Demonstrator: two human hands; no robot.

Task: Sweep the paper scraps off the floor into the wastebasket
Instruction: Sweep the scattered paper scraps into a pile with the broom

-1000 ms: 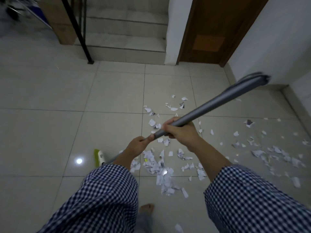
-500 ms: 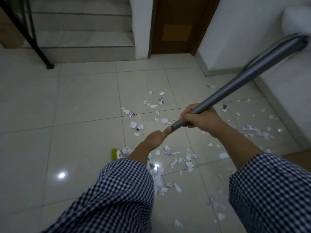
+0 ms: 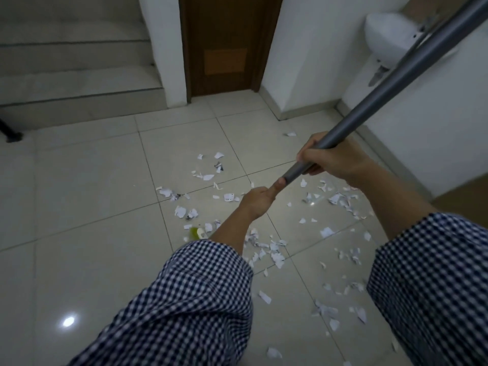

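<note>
Both my hands grip a grey broom handle (image 3: pixel 390 83) that slants from the upper right down toward the floor. My right hand (image 3: pixel 332 158) holds it higher up; my left hand (image 3: pixel 257 200) holds it lower, thumb along the shaft. The broom's green and white head (image 3: pixel 196 233) peeks out beside my left forearm, mostly hidden by the arm and checked sleeve. White paper scraps (image 3: pixel 266 247) lie scattered over the pale floor tiles (image 3: pixel 87 186), thickest beneath my arms and to the right. No wastebasket is in view.
A brown door (image 3: pixel 224 43) stands straight ahead between white walls. Steps (image 3: pixel 74 80) rise at the upper left, with a black railing foot (image 3: pixel 12 134) at the left edge. A white wall-mounted basin (image 3: pixel 390 35) hangs at the upper right, close to the handle.
My view has swung to the right, bringing the door to centre and the basin into sight. The handle tip has risen toward the upper right, and the broom head has slid right among the scraps.
</note>
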